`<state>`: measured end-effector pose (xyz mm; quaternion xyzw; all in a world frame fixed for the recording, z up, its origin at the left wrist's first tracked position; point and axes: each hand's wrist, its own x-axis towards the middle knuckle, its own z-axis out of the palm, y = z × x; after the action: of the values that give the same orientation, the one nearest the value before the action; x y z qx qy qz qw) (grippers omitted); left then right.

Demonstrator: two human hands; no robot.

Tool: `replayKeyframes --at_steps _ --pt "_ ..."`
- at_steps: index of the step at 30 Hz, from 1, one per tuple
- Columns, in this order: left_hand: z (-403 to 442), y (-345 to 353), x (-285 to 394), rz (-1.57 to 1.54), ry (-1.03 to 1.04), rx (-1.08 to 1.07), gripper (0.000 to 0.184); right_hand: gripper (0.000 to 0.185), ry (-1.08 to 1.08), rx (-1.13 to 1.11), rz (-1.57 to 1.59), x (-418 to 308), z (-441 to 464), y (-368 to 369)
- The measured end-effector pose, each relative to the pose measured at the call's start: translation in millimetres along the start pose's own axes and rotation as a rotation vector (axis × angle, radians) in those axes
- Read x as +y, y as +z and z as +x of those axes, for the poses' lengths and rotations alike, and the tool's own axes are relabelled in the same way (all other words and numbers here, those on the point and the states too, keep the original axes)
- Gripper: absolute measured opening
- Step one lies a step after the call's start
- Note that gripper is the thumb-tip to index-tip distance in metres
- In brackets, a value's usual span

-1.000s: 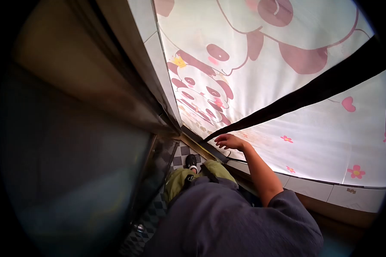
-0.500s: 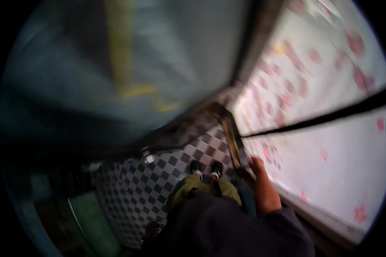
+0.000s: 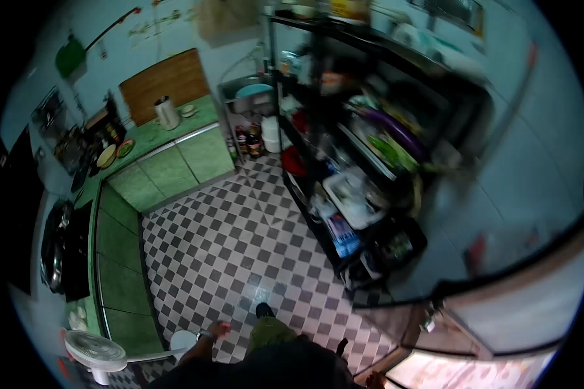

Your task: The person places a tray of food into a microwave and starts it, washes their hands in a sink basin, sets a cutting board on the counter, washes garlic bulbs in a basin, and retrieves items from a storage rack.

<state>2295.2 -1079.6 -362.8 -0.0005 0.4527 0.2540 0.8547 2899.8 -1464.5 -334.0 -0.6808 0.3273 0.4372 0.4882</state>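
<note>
While the bare left hand [image 3: 220,329] hangs beside the body, its fingers loosely parted with nothing seen in them, the following stand about it. Item: white plastic fan with a round grille [image 3: 96,350], left of this hand; its round base [image 3: 182,339] is just beside the wrist, probably set near the counter's end to spare walking room. Right hand [image 3: 375,379]: by the brown door frame [image 3: 396,360]; dim and cut off, so grip and contact cannot be told. Item: black metal tiered rack [image 3: 298,23], ahead and right of the left hand, likely for stacking stores upward. Upon it: long purple eggplant [image 3: 399,133], laid flat, presumably for its length. Item: broad brown wooden board [image 3: 162,84], far ahead of the left hand, upright behind a silver metal kettle [image 3: 167,113], perhaps to save counter space.
</note>
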Motion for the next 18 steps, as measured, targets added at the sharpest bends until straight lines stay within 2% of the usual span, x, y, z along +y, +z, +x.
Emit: replayKeyframes --at_steps 1,2,5,6,7,9,11,12,13,14,15,17,18 --pt "3 -30 3 -0.014 0.126 -0.107 0.019 0.006 -0.008 -0.011 -0.068 -9 -8 36" --pt "-32 7 6 0.731 0.167 0.556 0.016 0.007 -0.014 -0.012 -0.136 -19 -12 70" --pt "-44 -25 27 0.573 0.091 0.649 0.015 0.011 -0.018 -0.029 -0.359 -47 -28 171" --pt "-38 -58 34 0.288 0.031 0.433 0.018 0.012 -0.026 -0.042 -0.431 -59 -37 211" --pt "-46 -49 45 0.249 0.047 0.448 0.018 0.014 -0.048 -0.064 -0.504 -71 -43 252" --pt "-53 -30 60 0.347 0.135 0.502 0.021 0.021 -0.157 -0.093 -0.613 -97 -53 339" --pt "-36 -40 86 0.222 0.111 0.513 0.022 0.019 -0.370 -0.481 -0.699 -123 -59 411" --pt "-23 -49 97 0.329 0.206 0.543 0.022 0.019 -0.367 -0.492 -0.728 -137 -68 452" --pt "-17 -54 105 0.444 0.302 0.578 0.022 0.015 -0.268 -0.545 -0.658 -151 -75 496" --pt "-18 -41 122 0.486 0.338 0.612 0.023 0.012 -0.166 -0.590 -0.586 -161 -88 538" --pt "-17 -31 136 0.467 0.340 0.631 0.023 0.012 -0.157 -0.601 -0.608 -166 -92 577" --pt "-7 -17 164 0.341 0.362 0.716 0.023 0.018 -0.368 -0.675 -0.773 -175 -86 657" --pt "-6 -9 179 0.339 0.343 0.719 0.024 0.019 -0.312 -0.753 -0.809 -180 -81 700"
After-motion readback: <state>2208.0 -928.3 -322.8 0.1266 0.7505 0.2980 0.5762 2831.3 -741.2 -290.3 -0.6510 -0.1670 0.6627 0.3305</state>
